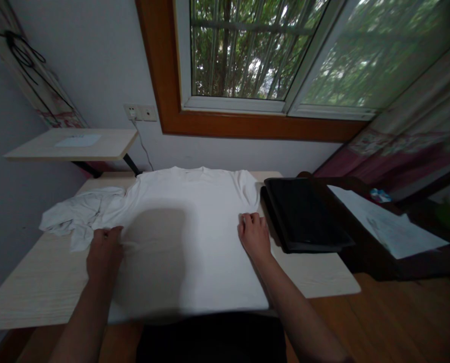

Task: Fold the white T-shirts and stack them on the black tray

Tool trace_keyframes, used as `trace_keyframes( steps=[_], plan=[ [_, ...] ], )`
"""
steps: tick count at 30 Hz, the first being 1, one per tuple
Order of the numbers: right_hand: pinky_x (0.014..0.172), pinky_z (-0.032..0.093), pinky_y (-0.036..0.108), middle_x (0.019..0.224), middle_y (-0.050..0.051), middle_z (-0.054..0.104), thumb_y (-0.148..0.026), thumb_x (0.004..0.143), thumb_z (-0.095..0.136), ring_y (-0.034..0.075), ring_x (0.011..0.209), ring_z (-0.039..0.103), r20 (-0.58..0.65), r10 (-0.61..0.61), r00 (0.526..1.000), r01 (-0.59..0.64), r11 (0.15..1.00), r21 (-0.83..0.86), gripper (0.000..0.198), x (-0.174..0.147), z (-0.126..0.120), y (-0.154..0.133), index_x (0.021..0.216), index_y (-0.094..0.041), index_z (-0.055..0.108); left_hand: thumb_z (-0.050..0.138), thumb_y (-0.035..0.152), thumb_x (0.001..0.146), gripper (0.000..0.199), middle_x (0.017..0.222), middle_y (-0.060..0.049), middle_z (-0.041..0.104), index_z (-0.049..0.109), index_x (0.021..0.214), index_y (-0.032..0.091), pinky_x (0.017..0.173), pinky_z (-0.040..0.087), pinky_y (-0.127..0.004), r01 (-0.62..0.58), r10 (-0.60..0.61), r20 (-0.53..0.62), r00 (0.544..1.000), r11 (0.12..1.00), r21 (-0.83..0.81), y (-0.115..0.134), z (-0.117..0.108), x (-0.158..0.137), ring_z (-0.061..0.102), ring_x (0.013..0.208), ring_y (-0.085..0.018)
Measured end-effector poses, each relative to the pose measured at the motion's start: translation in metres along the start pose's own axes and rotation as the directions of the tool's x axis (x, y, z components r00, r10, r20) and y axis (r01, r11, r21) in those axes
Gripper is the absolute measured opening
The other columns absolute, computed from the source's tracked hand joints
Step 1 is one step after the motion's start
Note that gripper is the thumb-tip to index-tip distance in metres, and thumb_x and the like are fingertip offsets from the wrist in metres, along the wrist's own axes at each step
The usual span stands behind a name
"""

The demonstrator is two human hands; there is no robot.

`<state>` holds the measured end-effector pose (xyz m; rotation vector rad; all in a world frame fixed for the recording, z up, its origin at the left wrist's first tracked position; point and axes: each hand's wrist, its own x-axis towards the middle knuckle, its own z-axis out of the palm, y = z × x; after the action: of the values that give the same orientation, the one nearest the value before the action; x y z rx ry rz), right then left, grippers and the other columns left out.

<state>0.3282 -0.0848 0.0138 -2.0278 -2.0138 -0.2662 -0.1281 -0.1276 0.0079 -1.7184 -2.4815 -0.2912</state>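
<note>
A white T-shirt (209, 242) is spread flat on the table, its neckline toward the wall and its hem over the front edge. My left hand (104, 254) is closed on its left side edge below the sleeve, where small creases run inward from the fingers. On the opposite side, my right hand (255, 234) has its fingers curled on the cloth just below the right sleeve. Beyond my left hand lies a crumpled white cloth (83, 212), touching the shirt's left sleeve. A shadow covers the shirt's left half.
The pale wooden table (31, 282) stands against the wall under a window (255, 55). A raised shelf (111, 143) holding a paper is at the back left. Black folders or flat cases (304, 214) lie right of the shirt, beside a dark surface with a paper sheet (383, 222).
</note>
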Motion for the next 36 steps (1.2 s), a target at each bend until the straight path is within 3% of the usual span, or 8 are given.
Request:
trace_keyframes(
  steps=[6,12,16,20,24,28,32,36],
  plan=[
    [0.088,0.040,0.039,0.114,0.013,0.060,-0.027,0.100,0.052,0.029,0.105,0.048,-0.007,-0.017,1.000,0.017,1.000,-0.006,0.026,-0.011,-0.002,-0.001,0.122,-0.018,0.063,0.045,0.013,0.091,0.047,0.122,-0.014,0.054,0.062,0.134,0.021,0.081,0.049,-0.036,-0.098,0.101,-0.089,0.991,0.994,0.036,-0.009,0.001,-0.014,0.060,0.097,-0.025],
    [0.086,0.044,0.040,0.117,0.014,0.061,-0.023,0.098,0.057,0.030,0.105,0.050,0.005,-0.067,0.998,0.066,0.998,0.015,0.029,-0.006,-0.004,0.002,0.125,-0.018,0.064,0.044,0.020,0.097,0.042,0.121,-0.016,0.059,0.064,0.133,0.023,0.083,0.047,-0.047,-0.065,0.086,-0.117,0.989,0.983,0.174,-0.003,-0.011,-0.021,0.054,0.110,-0.037],
    [0.092,0.048,0.040,0.120,0.014,0.065,-0.016,0.099,0.052,0.029,0.109,0.055,0.043,-0.231,0.972,0.227,0.970,0.081,0.036,0.018,0.002,0.009,0.134,-0.022,0.063,0.042,0.014,0.095,0.040,0.122,-0.016,0.062,0.067,0.127,0.018,0.096,0.045,-0.048,-0.270,0.280,-0.112,0.954,0.958,0.097,0.009,-0.008,-0.005,0.056,0.113,-0.033],
    [0.104,0.047,0.038,0.131,0.012,0.065,-0.017,0.102,0.048,0.026,0.120,0.058,0.007,-0.359,0.933,0.352,0.917,0.189,0.036,0.054,0.019,0.009,0.135,-0.022,0.064,0.044,0.014,0.094,0.037,0.125,-0.016,0.065,0.068,0.122,0.017,0.105,0.045,-0.048,-0.447,0.447,-0.051,0.893,0.895,0.016,0.038,-0.004,0.019,0.058,0.119,-0.030],
    [0.112,0.046,0.039,0.140,0.013,0.062,-0.022,0.105,0.045,0.025,0.128,0.056,-0.029,-0.390,0.920,0.386,0.895,0.223,0.037,0.083,0.037,0.000,0.137,-0.018,0.063,0.042,0.024,0.100,0.039,0.141,-0.017,0.061,0.065,0.131,0.020,0.108,0.037,-0.070,-0.350,0.351,-0.005,0.936,0.935,0.046,0.072,-0.012,0.030,0.045,0.140,-0.039],
    [0.119,0.042,0.041,0.147,0.016,0.058,-0.025,0.104,0.046,0.026,0.137,0.052,-0.057,-0.384,0.922,0.385,0.890,0.243,0.040,0.097,0.051,-0.007,0.139,-0.014,0.062,0.041,0.038,0.104,0.042,0.137,-0.015,0.066,0.061,0.138,0.028,0.098,0.027,-0.088,-0.208,0.202,0.121,0.972,0.977,0.042,0.087,-0.027,0.027,0.048,0.136,-0.046],
    [0.122,0.039,0.045,0.151,0.015,0.055,-0.026,0.103,0.047,0.027,0.142,0.048,-0.085,-0.357,0.930,0.366,0.889,0.276,0.042,0.096,0.059,-0.008,0.141,-0.013,0.060,0.040,0.038,0.103,0.045,0.142,-0.016,0.063,0.058,0.143,0.025,0.105,0.035,-0.078,-0.336,0.330,0.085,0.940,0.940,0.064,0.093,-0.030,0.026,0.053,0.133,-0.041],
    [0.122,0.039,0.045,0.151,0.015,0.056,-0.026,0.103,0.046,0.027,0.143,0.048,-0.099,-0.336,0.937,0.350,0.893,0.282,0.042,0.090,0.060,-0.008,0.141,-0.013,0.061,0.040,0.031,0.103,0.045,0.150,-0.015,0.057,0.060,0.140,0.020,0.114,0.039,-0.063,-0.493,0.491,0.061,0.869,0.869,0.044,0.108,-0.007,0.043,0.052,0.138,-0.035]
  ],
)
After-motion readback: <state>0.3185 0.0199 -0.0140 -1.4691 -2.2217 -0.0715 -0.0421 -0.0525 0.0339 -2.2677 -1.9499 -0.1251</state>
